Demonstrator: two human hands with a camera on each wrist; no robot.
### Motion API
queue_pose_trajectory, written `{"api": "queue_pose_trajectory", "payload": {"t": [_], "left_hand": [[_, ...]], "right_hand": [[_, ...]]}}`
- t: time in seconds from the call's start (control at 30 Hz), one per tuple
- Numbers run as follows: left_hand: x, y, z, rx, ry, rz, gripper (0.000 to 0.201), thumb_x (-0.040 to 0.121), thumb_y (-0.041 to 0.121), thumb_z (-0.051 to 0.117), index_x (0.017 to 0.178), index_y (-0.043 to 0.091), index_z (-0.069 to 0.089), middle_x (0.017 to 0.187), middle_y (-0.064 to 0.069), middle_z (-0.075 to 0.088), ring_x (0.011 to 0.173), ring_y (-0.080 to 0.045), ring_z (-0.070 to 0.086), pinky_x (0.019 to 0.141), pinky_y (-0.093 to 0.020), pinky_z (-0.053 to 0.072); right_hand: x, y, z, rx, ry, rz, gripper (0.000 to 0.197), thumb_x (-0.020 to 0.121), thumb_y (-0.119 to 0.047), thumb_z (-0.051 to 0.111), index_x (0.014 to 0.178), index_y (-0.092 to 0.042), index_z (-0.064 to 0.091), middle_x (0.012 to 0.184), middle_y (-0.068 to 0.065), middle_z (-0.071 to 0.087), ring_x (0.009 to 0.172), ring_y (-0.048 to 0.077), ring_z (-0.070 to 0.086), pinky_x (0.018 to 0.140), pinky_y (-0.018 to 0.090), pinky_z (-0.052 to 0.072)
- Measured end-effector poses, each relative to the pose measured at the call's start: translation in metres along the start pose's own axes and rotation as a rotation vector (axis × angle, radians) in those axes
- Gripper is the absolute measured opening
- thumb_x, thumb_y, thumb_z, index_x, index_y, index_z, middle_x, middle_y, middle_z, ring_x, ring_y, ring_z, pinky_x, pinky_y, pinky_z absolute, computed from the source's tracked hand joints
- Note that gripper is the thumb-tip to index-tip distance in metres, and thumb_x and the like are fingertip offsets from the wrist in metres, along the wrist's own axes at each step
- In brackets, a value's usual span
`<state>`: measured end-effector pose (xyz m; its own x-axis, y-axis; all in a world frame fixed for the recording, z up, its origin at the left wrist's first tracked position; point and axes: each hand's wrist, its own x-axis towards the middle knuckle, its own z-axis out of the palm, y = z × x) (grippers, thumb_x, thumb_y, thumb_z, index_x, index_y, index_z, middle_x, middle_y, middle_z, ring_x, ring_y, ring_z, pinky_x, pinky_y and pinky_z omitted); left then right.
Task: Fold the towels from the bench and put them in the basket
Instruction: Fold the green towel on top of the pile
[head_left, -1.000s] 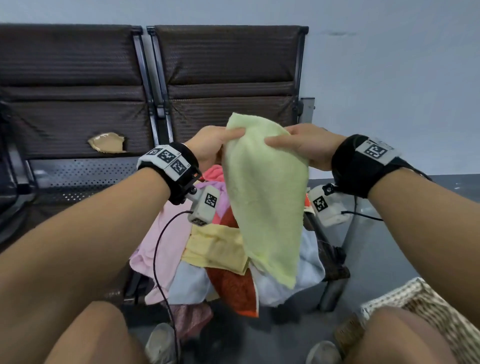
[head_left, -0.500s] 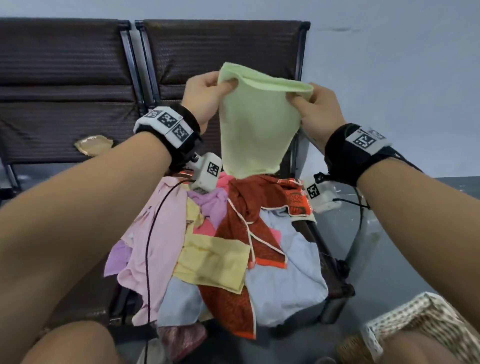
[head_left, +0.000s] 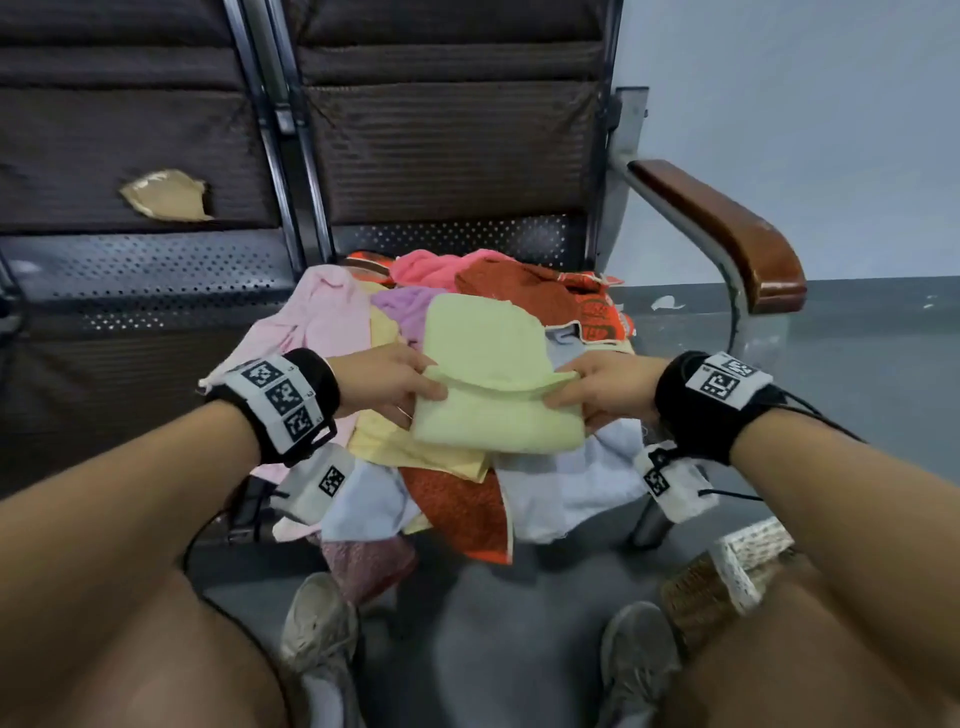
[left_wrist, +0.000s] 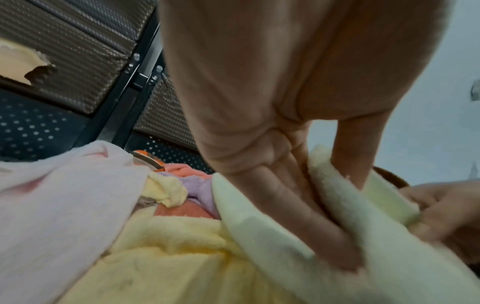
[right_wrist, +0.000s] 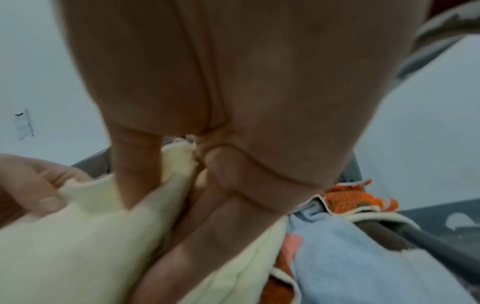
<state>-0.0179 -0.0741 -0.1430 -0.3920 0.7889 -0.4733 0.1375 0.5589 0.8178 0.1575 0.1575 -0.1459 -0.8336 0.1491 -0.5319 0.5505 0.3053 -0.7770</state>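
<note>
Lowered from chest height, where it hung open half a second ago, the pale green terry towel now lies folded over on top of the heap of coloured towels on the dark perforated metal tabletop of the waiting-room seat. Both hands pinch the fold's ends: the left hand grips the left edge, thumb on top and fingers tucked between the layers, while the right hand clamps the right edge the same way, its fingers curled into the cloth. Under the green towel sit a pale yellow towel, a light pink towel, a lilac one, a rust-orange patterned towel and a light blue towel, several draping over the seat's front edge. A woven wicker basket with a lace-trimmed rim stands on the grey floor by the person's right knee, well apart from the held towel. A brown wooden armrest juts out at right.
</note>
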Motion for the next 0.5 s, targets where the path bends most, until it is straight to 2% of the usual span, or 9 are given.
{"api": "queue_pose_trajectory", "payload": {"t": [0.07, 0.13, 0.2, 0.23, 0.27, 0.33, 0.4, 0.43, 0.5], "left_hand": [[-0.001, 0.0, 0.001, 0.001, -0.063, -0.054, 0.017, 0.094, 0.009, 0.061, 0.108, 0.004, 0.069, 0.092, -0.008, 0.077, 0.073, -0.019, 0.073, 0.062, -0.03, 0.059], [0.005, 0.003, 0.001, -0.012, -0.042, -0.077, 0.011, 0.093, 0.01, 0.062, 0.101, 0.006, 0.067, 0.08, -0.004, 0.076, 0.064, -0.016, 0.07, 0.057, -0.028, 0.057], [0.017, 0.006, 0.0, -0.051, 0.084, -0.035, 0.005, 0.093, 0.012, 0.062, 0.093, 0.01, 0.066, 0.075, 0.0, 0.074, 0.06, -0.012, 0.069, 0.052, -0.023, 0.053], [0.025, 0.006, -0.001, -0.07, 0.172, 0.007, 0.006, 0.094, 0.014, 0.062, 0.092, 0.012, 0.067, 0.078, 0.001, 0.074, 0.062, -0.011, 0.069, 0.051, -0.022, 0.053], [0.035, 0.006, -0.004, -0.09, 0.258, 0.046, 0.009, 0.095, 0.017, 0.061, 0.094, 0.013, 0.069, 0.085, 0.0, 0.074, 0.067, -0.012, 0.07, 0.053, -0.021, 0.053], [0.058, 0.004, -0.008, -0.137, 0.396, 0.104, 0.018, 0.097, 0.022, 0.06, 0.105, 0.01, 0.07, 0.1, -0.006, 0.074, 0.081, -0.018, 0.07, 0.063, -0.026, 0.056], [0.081, 0.001, -0.014, -0.095, 0.518, 0.136, 0.023, 0.096, 0.027, 0.061, 0.106, 0.008, 0.071, 0.102, -0.009, 0.072, 0.087, -0.022, 0.067, 0.075, -0.032, 0.055], [0.091, 0.0, -0.017, -0.049, 0.577, 0.146, 0.023, 0.095, 0.03, 0.061, 0.103, 0.01, 0.071, 0.098, -0.007, 0.071, 0.086, -0.022, 0.065, 0.075, -0.031, 0.053], [0.106, 0.0, -0.02, 0.018, 0.67, 0.164, 0.026, 0.095, 0.034, 0.059, 0.103, 0.014, 0.073, 0.091, -0.002, 0.071, 0.081, -0.017, 0.064, 0.067, -0.021, 0.051]], "right_hand": [[0.0, 0.003, 0.002, 0.01, -0.076, 0.066, 0.024, 0.097, -0.018, 0.063, 0.118, -0.008, 0.067, 0.098, 0.006, 0.077, 0.082, 0.018, 0.074, 0.069, 0.027, 0.06], [0.007, 0.004, 0.001, 0.025, -0.067, 0.088, 0.026, 0.096, -0.021, 0.065, 0.118, -0.007, 0.067, 0.099, 0.008, 0.077, 0.083, 0.02, 0.074, 0.073, 0.029, 0.061], [0.019, 0.004, -0.003, 0.077, 0.017, 0.07, 0.029, 0.095, -0.021, 0.065, 0.118, -0.003, 0.067, 0.104, 0.013, 0.076, 0.09, 0.025, 0.073, 0.084, 0.036, 0.061], [0.026, 0.003, -0.005, 0.124, 0.081, 0.046, 0.029, 0.094, -0.018, 0.065, 0.118, 0.0, 0.066, 0.107, 0.017, 0.074, 0.094, 0.029, 0.071, 0.089, 0.039, 0.059], [0.034, 0.002, -0.007, 0.185, 0.158, 0.014, 0.026, 0.093, -0.014, 0.064, 0.113, 0.003, 0.066, 0.105, 0.019, 0.073, 0.093, 0.031, 0.07, 0.088, 0.04, 0.059], [0.049, -0.002, -0.01, 0.293, 0.31, -0.043, 0.01, 0.089, -0.003, 0.058, 0.096, -0.002, 0.064, 0.089, 0.016, 0.065, 0.076, 0.024, 0.065, 0.072, 0.033, 0.059], [0.066, -0.006, -0.014, 0.327, 0.441, -0.068, 0.016, 0.085, 0.003, 0.051, 0.088, -0.008, 0.063, 0.082, 0.01, 0.06, 0.071, 0.021, 0.06, 0.066, 0.03, 0.056], [0.075, -0.007, -0.016, 0.327, 0.481, -0.079, 0.02, 0.085, 0.004, 0.049, 0.09, -0.006, 0.065, 0.086, 0.011, 0.063, 0.075, 0.022, 0.062, 0.068, 0.032, 0.058], [0.09, -0.008, -0.021, 0.233, 0.543, -0.102, 0.025, 0.088, 0.002, 0.049, 0.103, 0.0, 0.069, 0.099, 0.015, 0.071, 0.086, 0.027, 0.068, 0.08, 0.04, 0.06]]}}
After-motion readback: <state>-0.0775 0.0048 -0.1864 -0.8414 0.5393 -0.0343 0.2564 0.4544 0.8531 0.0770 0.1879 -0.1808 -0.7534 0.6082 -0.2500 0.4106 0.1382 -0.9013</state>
